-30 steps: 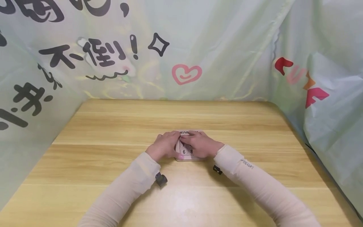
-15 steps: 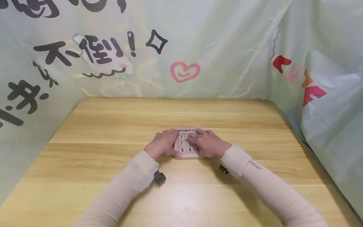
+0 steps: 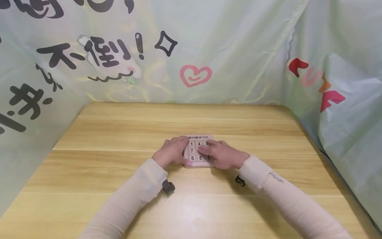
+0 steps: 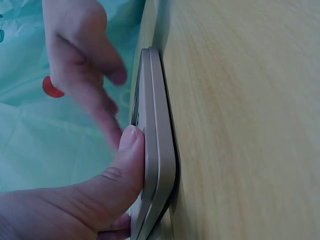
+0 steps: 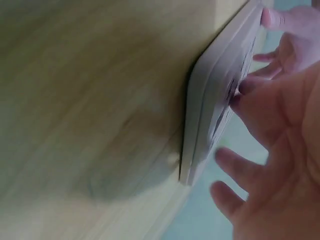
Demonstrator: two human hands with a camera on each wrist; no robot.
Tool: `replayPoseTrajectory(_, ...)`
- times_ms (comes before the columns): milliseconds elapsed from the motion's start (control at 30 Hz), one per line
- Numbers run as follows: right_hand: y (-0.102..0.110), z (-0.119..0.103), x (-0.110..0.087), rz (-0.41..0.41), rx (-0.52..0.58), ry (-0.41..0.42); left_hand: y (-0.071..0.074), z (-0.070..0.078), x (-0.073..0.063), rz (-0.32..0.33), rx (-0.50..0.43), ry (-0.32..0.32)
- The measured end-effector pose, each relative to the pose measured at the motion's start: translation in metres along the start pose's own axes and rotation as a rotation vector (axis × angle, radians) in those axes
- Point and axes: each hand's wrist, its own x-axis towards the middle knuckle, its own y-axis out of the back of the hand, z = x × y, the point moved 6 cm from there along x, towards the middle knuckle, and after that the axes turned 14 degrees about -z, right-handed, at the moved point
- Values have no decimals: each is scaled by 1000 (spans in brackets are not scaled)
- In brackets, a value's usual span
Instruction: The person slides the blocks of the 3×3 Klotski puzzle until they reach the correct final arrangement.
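A pale sliding number puzzle (image 3: 195, 164) lies flat on the wooden table, with square tiles under a line of black characters. Its top row reads 1, 4, 3; 7 shows at the middle left, and 6, 8, 5 along the bottom. My left hand (image 3: 171, 152) holds the puzzle's left side, thumb on the near corner and fingers at the far one. In the left wrist view the thumb (image 4: 129, 155) presses the rim. My right hand (image 3: 226, 156) reaches over from the right, fingertips on the middle row, hiding tiles there. Its other fingers (image 5: 240, 167) are spread loosely.
The light wooden table (image 3: 119, 129) stretches around the puzzle on every side. Printed fabric (image 3: 238, 59) with lettering and a pink heart hangs behind it and at both sides. A small dark device (image 3: 168, 187) sits at the left wrist, another (image 3: 240, 181) at the right.
My right hand has drawn back to the right and slightly nearer, uncovering the top row and more of the bottom row. The left hand keeps its place on the puzzle.
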Motion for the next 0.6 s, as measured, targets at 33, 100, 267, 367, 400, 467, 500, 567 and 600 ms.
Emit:
replayPoseTrajectory(33, 1, 2, 0, 18, -26, -20, 0, 0, 0, 2, -1, -2)
replayPoseTrajectory(100, 3, 6, 0, 33, -64, -76, 0, -1, -1, 8, -7, -8)
replayPoseTrajectory(267, 7, 9, -4, 7, -93, -117, 0, 0, -1, 19, -18, -21)
replayPoseTrajectory(367, 12, 4, -3, 58, -121, -76, 1, 0, -1, 23, -17, -19)
replayPoseTrajectory(400, 13, 3, -2, 76, -130, -66, 1, 0, -2, 22, -18, -16)
replayPoseTrajectory(467, 14, 2, 3, 89, -131, -57, 1, 1, -2, 22, -19, -15)
replayPoseTrajectory(500, 13, 2, 5, 83, -124, -59, 2, 1, -2, 22, -21, -14)
replayPoseTrajectory(567, 11, 5, 10, 58, -104, -86, 2, 1, -2, 19, -25, -15)
replayPoseTrajectory(600, 11, 6, 11, 47, -101, -108, 2, 1, -2, 17, -25, -16)
